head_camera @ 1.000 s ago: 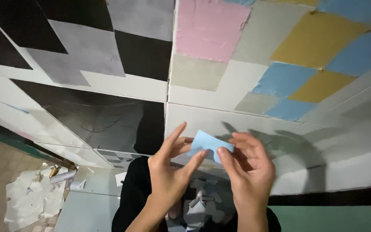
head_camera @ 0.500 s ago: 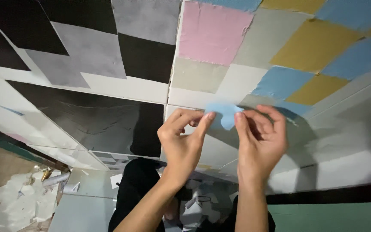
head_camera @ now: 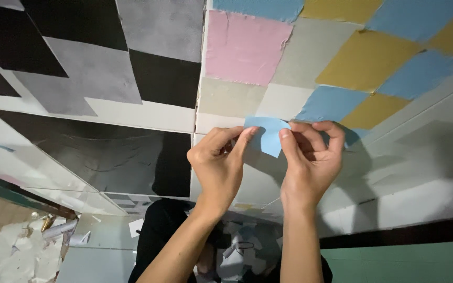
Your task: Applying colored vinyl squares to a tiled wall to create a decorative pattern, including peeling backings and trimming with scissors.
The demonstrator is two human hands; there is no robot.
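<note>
Pinching blue paper piece (head_camera: 268, 134) between left hand (head_camera: 220, 165) and right hand (head_camera: 310, 160).

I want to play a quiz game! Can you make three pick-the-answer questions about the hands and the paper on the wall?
1. Where is the blue paper piece?
A. On the floor
B. Between both hands at the wall
C. On the pink square

2. What colour is the square above the left hand?
A. Pink
B. Green
C. Red

3. How does the right hand hold the paper?
A. Flat palm
B. Closed fist
C. Pinched in fingertips

Answers: 1 B, fingers of both hands meet at it against the wall; 2 A, the patch is plainly pink; 3 C, thumb and fingers grip its edge.
</note>
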